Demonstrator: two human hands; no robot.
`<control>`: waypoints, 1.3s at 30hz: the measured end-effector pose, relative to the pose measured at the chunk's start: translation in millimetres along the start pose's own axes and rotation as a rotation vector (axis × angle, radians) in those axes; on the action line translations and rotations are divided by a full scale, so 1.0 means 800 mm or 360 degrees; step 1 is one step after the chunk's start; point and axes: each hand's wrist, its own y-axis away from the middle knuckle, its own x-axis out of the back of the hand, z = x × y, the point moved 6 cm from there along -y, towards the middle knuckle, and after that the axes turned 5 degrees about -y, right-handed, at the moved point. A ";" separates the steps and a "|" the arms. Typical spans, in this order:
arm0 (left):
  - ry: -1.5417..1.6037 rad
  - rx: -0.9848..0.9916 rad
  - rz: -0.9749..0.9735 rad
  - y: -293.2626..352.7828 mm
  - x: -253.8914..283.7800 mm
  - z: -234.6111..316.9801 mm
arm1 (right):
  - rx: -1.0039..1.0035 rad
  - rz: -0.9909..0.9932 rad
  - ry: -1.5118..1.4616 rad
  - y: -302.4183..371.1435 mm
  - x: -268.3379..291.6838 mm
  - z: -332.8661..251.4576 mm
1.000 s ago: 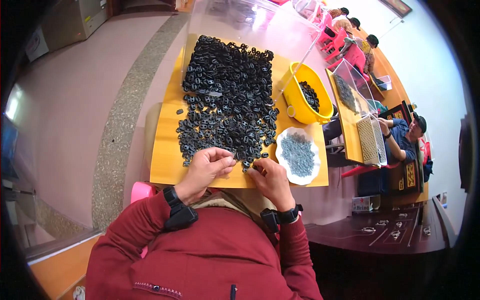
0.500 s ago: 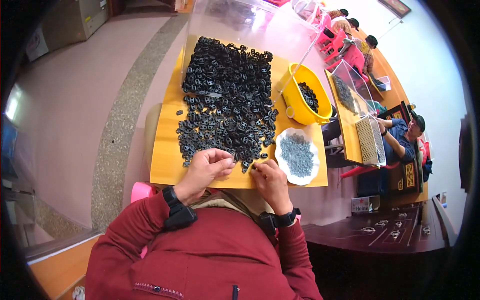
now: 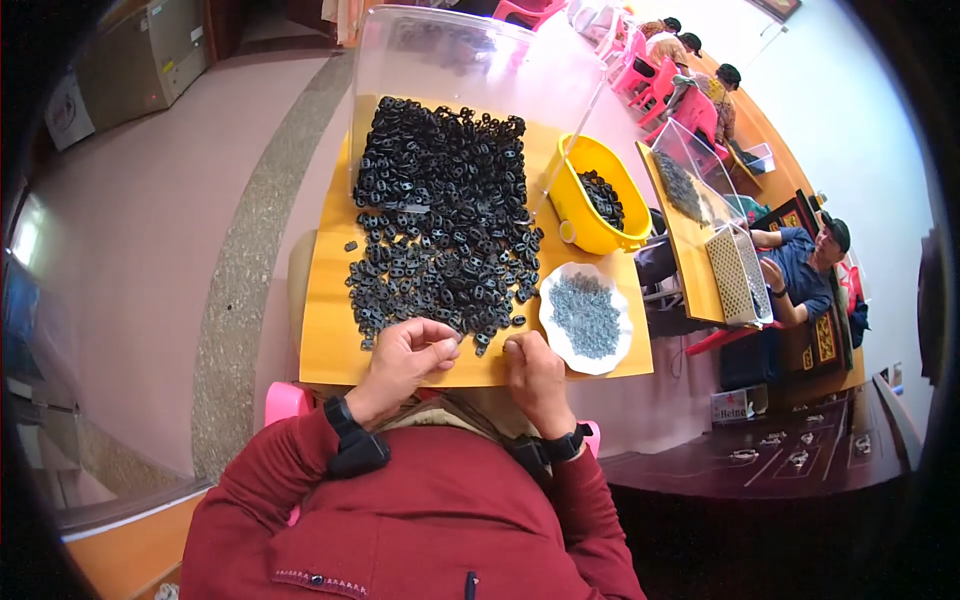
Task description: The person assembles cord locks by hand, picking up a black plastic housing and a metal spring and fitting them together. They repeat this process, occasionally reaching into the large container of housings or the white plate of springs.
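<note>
A heap of small black oval pieces with two holes (image 3: 440, 230) spreads over the yellow wooden table (image 3: 335, 330). At the heap's near edge, my left hand (image 3: 408, 362) is closed in a pinch, thumb against forefinger. Something tiny may sit at its tips, too small to name. My right hand (image 3: 537, 370) has its fingers curled together just above the table, between the heap and a white scalloped dish (image 3: 623, 335). What its fingertips hold, if anything, is hidden. Small grey-blue bits (image 3: 587, 315) fill the dish. A few loose black pieces lie between my hands.
A clear plastic box (image 3: 450, 60) stands open over the heap's far part. Right of it is a yellow tub (image 3: 590, 232) with black pieces inside. Farther right, a co-worker (image 3: 800, 265) sits at another table with a perforated basket (image 3: 738, 275).
My right hand's fingers have curled in tighter, and its tips no longer show the dark piece beside them. My left hand keeps its pinch. The whole view has shifted slightly.
</note>
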 end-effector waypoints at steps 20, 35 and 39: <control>0.0083 -0.0027 -0.0282 0.005 -0.036 0.007 | -0.1012 -0.0434 -0.2340 0.007 -0.035 -0.017; 0.0335 0.0060 -0.0223 0.004 -0.031 -0.001 | -0.0906 -0.0351 -0.2153 0.004 -0.035 -0.021; 0.0152 -0.0043 -0.0259 0.006 -0.034 0.008 | -0.0903 -0.0377 -0.2163 0.005 -0.033 -0.021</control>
